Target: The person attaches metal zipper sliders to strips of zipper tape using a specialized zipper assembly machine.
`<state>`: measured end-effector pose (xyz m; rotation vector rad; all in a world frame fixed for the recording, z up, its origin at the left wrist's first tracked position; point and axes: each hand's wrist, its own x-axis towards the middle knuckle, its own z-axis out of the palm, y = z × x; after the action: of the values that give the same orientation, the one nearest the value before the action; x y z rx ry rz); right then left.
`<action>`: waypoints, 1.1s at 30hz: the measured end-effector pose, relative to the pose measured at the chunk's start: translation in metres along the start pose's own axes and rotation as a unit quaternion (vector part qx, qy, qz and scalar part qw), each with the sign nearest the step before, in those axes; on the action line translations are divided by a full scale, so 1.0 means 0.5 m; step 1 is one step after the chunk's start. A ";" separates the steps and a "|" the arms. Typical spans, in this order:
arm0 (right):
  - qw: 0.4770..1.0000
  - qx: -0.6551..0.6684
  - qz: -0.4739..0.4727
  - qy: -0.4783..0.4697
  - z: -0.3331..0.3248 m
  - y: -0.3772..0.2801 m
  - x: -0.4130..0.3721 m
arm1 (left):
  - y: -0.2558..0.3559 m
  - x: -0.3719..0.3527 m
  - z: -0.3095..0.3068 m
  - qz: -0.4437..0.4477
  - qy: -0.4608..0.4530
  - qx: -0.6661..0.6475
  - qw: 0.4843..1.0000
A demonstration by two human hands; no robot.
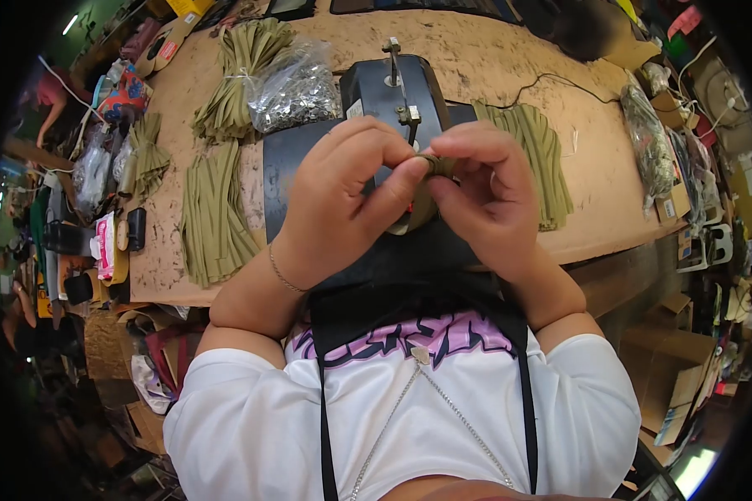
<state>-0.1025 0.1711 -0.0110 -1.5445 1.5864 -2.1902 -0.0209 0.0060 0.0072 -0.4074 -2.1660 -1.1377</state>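
My left hand (338, 196) and my right hand (495, 188) meet in front of me, above a dark bench machine (393, 79). Between their pinched fingertips is an olive zipper tape (439, 165), bent or bunched up; the fingers hide much of it. Both hands are closed on it, thumbs against forefingers. Under my left forearm side lies a pile of flat olive zipper tapes (213, 217). Another pile of olive tapes (530, 159) lies just beyond my right hand. A clear bag of small shiny metal pieces (297, 88) sits behind my left hand.
A tied bundle of olive tapes (242, 71) stands at the back left of the brown worktable (602, 184), with a smaller bundle (149, 154) nearer the left edge. A black cable (560, 77) crosses the back right. Plastic-wrapped goods (643, 138) line the right edge.
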 end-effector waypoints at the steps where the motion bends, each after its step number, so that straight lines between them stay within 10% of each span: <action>1: 0.999 -0.043 -0.020 -0.010 -0.007 0.000 0.001 | 0.003 -0.001 0.001 0.011 0.002 0.021 1.000; 9: 0.998 -0.054 0.010 -0.044 -0.024 0.000 0.020 | -0.015 0.003 0.010 0.125 0.009 0.112 0.986; 33: 0.976 -0.005 0.203 0.084 -0.053 0.126 0.109 | -0.042 -0.016 -0.016 0.019 0.028 0.131 0.991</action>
<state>-0.1797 0.1308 -0.0197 -0.9459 1.7689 -2.1218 -0.0229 -0.0125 -0.0078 -0.2946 -2.2109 -0.8177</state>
